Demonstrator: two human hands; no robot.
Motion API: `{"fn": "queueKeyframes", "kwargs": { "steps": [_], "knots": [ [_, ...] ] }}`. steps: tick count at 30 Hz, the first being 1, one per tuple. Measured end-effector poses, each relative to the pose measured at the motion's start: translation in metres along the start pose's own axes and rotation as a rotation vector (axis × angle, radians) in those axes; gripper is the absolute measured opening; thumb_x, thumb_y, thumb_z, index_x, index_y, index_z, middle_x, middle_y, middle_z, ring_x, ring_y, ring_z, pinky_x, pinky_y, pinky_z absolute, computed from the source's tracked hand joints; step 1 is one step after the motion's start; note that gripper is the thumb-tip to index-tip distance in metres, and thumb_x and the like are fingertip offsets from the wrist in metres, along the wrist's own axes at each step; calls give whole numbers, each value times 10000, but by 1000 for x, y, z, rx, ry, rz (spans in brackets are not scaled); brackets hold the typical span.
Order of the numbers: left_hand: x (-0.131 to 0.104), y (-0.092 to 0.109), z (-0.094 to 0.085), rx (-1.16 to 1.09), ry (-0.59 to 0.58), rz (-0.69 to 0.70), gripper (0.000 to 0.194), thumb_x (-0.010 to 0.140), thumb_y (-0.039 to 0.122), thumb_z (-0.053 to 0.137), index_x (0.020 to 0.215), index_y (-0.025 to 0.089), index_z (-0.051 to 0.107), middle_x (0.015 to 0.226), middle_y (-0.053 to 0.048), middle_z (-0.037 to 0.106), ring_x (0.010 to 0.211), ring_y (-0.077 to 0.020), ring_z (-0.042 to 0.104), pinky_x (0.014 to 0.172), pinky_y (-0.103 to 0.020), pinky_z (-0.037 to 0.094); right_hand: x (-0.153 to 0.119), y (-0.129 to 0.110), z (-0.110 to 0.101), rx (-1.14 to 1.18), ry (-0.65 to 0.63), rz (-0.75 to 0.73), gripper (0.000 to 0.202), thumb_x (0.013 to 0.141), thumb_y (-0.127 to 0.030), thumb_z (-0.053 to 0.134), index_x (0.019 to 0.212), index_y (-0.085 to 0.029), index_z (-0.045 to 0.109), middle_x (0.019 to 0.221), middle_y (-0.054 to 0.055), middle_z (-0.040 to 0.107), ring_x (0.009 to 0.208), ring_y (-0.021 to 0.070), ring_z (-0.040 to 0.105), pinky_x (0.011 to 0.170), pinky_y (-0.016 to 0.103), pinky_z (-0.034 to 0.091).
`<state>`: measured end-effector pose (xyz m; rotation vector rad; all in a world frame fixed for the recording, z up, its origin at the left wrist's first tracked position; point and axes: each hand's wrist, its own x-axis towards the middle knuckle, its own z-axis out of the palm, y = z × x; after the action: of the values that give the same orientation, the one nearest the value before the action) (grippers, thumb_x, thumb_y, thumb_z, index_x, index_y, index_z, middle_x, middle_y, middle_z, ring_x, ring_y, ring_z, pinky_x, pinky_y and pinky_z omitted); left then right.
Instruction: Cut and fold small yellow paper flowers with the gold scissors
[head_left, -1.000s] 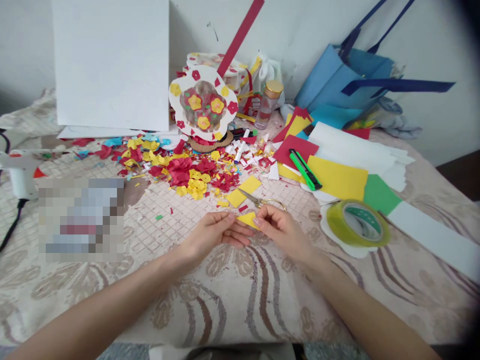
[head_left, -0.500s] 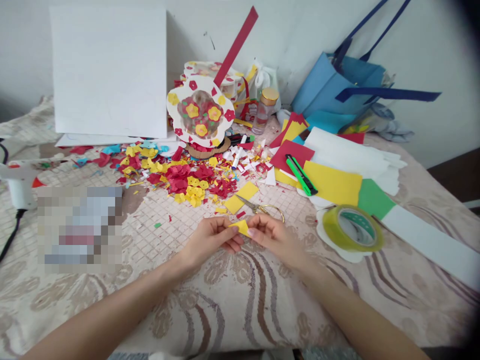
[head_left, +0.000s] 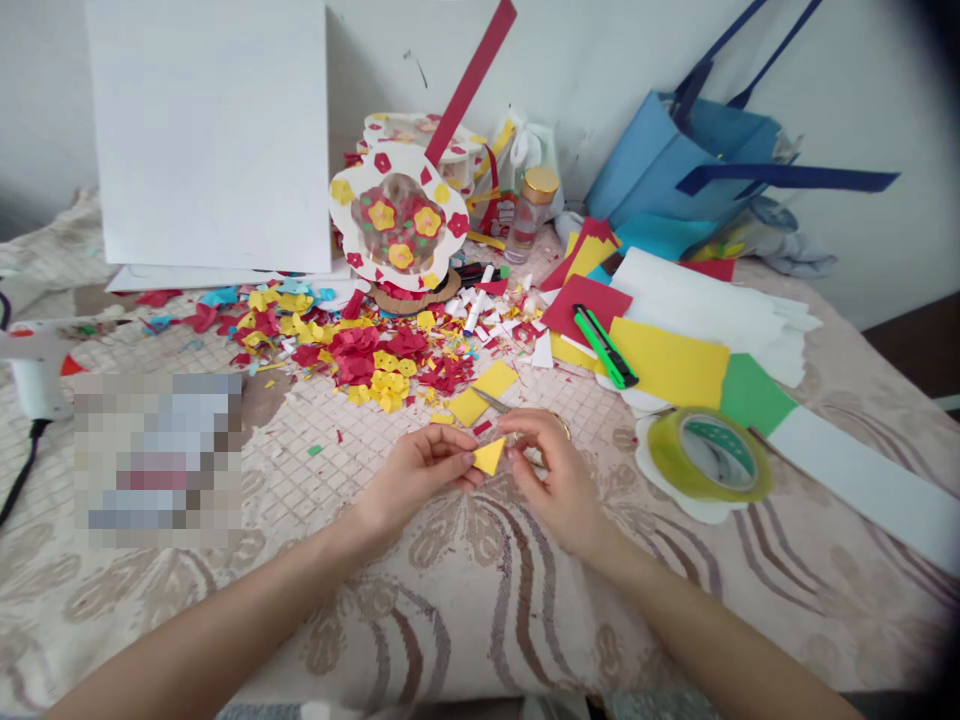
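A small folded yellow paper, triangular in outline, is pinched between the thumb and fingers of my left hand. Just to its right, my right hand has its thumb and forefinger apart, with nothing visible between them. Partly hidden behind my right hand lie gold-handled scissors, their blades pointing up-left across a flat yellow paper piece. Beyond them is a pile of red and yellow paper cutouts.
A flower-patterned paper lantern stands behind the cutouts. At right are a green cutter, a tape roll, coloured paper and a blue bag. A white glue gun is far left.
My right hand has let go of the yellow paper and moved slightly right, its fingers raised and parted. The paper in my left hand now shows a triangular shape. The view has shifted slightly.
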<state>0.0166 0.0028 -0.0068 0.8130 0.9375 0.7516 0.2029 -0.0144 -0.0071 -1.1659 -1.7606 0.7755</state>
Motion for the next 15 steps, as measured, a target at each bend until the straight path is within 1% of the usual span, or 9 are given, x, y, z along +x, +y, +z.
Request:
{"fn": "queueKeyframes", "kwargs": {
  "steps": [2, 4, 5, 7, 9, 11, 13, 15],
  "knots": [
    [0, -1, 0, 21, 34, 27, 249, 710, 252, 727, 870, 129, 581, 731, -12, 677, 662, -116, 660, 653, -225, 515, 1, -1, -1, 149, -14, 194, 144, 913, -246, 441, 1031, -220, 519, 961, 64, 595, 872, 175, 580, 720, 300, 476],
    [0, -1, 1, 34, 48, 45, 241, 716, 257, 719, 867, 129, 583, 736, -14, 678, 664, -119, 663, 658, -231, 518, 2, -1, -1, 277, -112, 344, 163, 920, -346, 439, 921, -211, 532, 798, 28, 597, 707, 149, 570, 617, 264, 459],
    [1, -1, 1, 35, 46, 49, 241, 715, 262, 717, 866, 129, 583, 737, -14, 677, 668, -121, 664, 659, -233, 519, 3, -2, -1, 317, -167, 385, 188, 907, -375, 463, 864, -206, 533, 744, 13, 582, 660, 139, 551, 586, 252, 444],
    [0, -1, 1, 40, 35, 44, 252, 709, 272, 721, 865, 132, 582, 736, -13, 675, 668, -123, 664, 653, -234, 516, 3, -2, 1, 350, -221, 412, 194, 864, -378, 535, 791, -198, 526, 709, -3, 552, 635, 125, 524, 567, 238, 426],
    [0, -1, 2, 65, 6, 23, 268, 701, 287, 724, 864, 131, 580, 737, -19, 674, 665, -131, 662, 639, -241, 512, 3, -1, 3, 340, -200, 416, 170, 835, -339, 573, 765, -195, 515, 717, -10, 533, 641, 118, 516, 569, 231, 424],
    [-1, -2, 3, 108, -41, -18, 278, 697, 306, 722, 849, 126, 574, 739, -32, 673, 664, -140, 659, 634, -253, 511, 3, 0, 4, 326, -171, 417, 132, 838, -299, 558, 772, -195, 508, 736, -9, 530, 655, 117, 526, 578, 231, 432],
    [-2, -3, 5, 151, -87, -41, 281, 703, 326, 709, 831, 122, 566, 734, -37, 662, 670, -144, 652, 640, -262, 510, 3, 0, 4, 315, -175, 411, 87, 847, -263, 534, 795, -197, 509, 749, -8, 532, 653, 116, 530, 578, 233, 436],
    [-2, -4, 6, 193, -97, -5, 275, 723, 342, 684, 829, 119, 565, 743, -34, 640, 676, -133, 630, 639, -256, 503, 3, 0, 3, 286, -198, 382, 50, 853, -229, 516, 815, -196, 520, 752, -8, 535, 649, 114, 522, 585, 236, 432]
  ]
}}
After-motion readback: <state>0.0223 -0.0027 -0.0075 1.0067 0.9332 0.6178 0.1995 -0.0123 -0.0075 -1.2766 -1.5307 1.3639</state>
